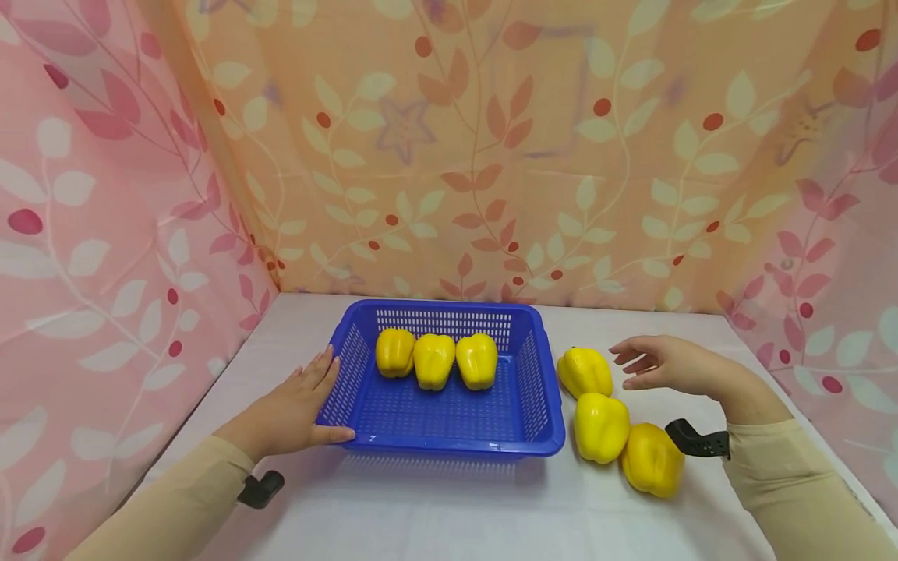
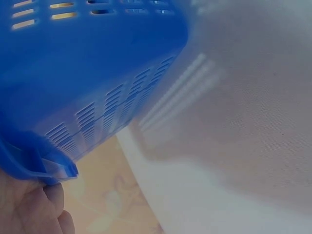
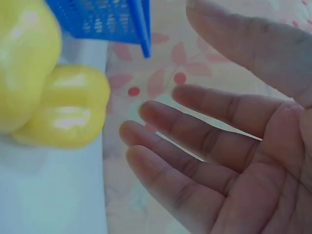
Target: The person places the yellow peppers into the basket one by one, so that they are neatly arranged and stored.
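A blue plastic basket point(image 1: 449, 447) holds three yellow bell peppers point(image 1: 434, 361) in a row toward its back. My left hand point(image 1: 291, 409) rests against the basket's left rim, fingers extended along it and thumb at the front left corner. In the left wrist view, part of this hand shows beside the basket's rim point(image 2: 29, 170). Right of the basket lie three more yellow bell peppers point(image 1: 601, 428), close together. My right hand point(image 1: 669, 365) hovers just right of the farthest one, fingers slightly bent and apart, holding nothing; the right wrist view shows its bare palm point(image 3: 263, 190).
Everything stands on a white table point(image 1: 449, 514). Patterned cloth with leaves hangs as a back wall point(image 1: 477, 156) and along both sides. A black strap piece point(image 1: 698, 440) sits at my right wrist, another point(image 1: 261, 489) at my left.
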A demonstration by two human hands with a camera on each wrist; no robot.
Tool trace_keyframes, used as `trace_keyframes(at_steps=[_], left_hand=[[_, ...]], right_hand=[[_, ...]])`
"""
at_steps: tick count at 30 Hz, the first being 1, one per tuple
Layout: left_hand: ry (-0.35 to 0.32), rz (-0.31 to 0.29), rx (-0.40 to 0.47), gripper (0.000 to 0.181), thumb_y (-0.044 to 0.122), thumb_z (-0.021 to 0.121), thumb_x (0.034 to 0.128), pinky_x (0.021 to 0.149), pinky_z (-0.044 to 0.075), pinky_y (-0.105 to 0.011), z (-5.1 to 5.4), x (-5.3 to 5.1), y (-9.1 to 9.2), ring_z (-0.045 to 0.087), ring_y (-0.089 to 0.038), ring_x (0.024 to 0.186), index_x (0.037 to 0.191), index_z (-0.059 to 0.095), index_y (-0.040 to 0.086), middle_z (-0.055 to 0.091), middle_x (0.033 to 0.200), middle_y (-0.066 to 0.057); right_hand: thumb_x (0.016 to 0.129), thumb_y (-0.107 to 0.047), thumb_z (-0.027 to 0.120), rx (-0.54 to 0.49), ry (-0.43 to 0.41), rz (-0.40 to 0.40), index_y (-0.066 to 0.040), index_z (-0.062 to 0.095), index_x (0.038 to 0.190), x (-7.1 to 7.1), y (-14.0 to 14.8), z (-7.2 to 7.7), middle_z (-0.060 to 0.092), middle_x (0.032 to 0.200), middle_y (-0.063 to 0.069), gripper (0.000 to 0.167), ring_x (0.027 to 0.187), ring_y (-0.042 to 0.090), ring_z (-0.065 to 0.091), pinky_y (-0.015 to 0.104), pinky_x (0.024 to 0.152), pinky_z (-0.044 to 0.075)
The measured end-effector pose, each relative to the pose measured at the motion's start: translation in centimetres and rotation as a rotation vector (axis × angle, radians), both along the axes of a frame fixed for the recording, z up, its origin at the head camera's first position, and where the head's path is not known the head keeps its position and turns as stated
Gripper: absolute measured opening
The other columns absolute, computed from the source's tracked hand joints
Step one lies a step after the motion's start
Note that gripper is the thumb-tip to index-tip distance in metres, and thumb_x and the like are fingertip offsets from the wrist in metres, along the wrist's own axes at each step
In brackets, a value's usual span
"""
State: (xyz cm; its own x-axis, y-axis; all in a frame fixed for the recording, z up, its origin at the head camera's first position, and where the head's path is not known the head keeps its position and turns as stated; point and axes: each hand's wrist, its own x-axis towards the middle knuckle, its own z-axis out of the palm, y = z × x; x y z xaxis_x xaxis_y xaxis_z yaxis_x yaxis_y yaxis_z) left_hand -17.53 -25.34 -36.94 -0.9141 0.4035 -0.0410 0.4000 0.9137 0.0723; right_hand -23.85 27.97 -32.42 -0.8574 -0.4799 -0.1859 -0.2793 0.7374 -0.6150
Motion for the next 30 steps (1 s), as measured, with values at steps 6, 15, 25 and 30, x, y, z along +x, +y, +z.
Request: trace_keyframes(at_steps=[6, 15, 25, 30], left_hand=[[-0.001, 0.003, -0.002, 0.114, 0.079, 0.044, 0.0698, 0.107, 0.016, -0.055, 0.0, 0.0, 0.0, 0.011, -0.038, 0.137, 0.143, 0.017, -0.005, 0.007, 0.151, -0.022], [0.014, 0.0, -0.005, 0.115, 0.079, 0.044, 0.0698, 0.107, 0.016, -0.055, -0.7, -0.3, -0.3, 0.01, -0.038, 0.138, 0.143, 0.017, -0.004, 0.006, 0.151, -0.022], [0.014, 0.001, 0.006, 0.114, 0.078, 0.047, 0.0701, 0.107, 0.015, -0.055, -0.9, -0.4, -0.4, 0.009, -0.037, 0.138, 0.144, 0.016, -0.004, 0.005, 0.151, -0.021], [0.006, 0.01, -0.004, 0.114, 0.078, 0.046, 0.0701, 0.108, 0.015, -0.055, -0.9, -0.5, -0.4, 0.007, -0.036, 0.138, 0.144, 0.015, -0.002, 0.004, 0.152, -0.02]], right_hand=[[0.08, -0.032, 0.07, -0.007, -0.07, -0.017, -0.004, 0.055, 0.118, 0.7, 1.5, -1.4, 0.058, 0.115, 0.014, 0.05, 0.104, 0.033, 0.057, 0.041, 0.081, 0.052], [0.079, -0.028, 0.07, -0.003, -0.147, -0.003, -0.004, 0.055, 0.117, 1.6, 3.4, -3.5, 0.057, 0.115, 0.018, 0.047, 0.105, 0.036, 0.056, 0.044, 0.082, 0.05], [0.079, -0.022, 0.07, -0.048, -0.22, 0.017, 0.001, 0.052, 0.121, 2.1, 4.4, -5.4, 0.053, 0.119, 0.024, 0.05, 0.107, 0.04, 0.054, 0.049, 0.082, 0.049], [0.079, -0.02, 0.07, -0.075, -0.254, 0.031, 0.004, 0.051, 0.122, 2.3, 4.6, -5.8, 0.051, 0.121, 0.026, 0.053, 0.107, 0.04, 0.053, 0.046, 0.081, 0.051]])
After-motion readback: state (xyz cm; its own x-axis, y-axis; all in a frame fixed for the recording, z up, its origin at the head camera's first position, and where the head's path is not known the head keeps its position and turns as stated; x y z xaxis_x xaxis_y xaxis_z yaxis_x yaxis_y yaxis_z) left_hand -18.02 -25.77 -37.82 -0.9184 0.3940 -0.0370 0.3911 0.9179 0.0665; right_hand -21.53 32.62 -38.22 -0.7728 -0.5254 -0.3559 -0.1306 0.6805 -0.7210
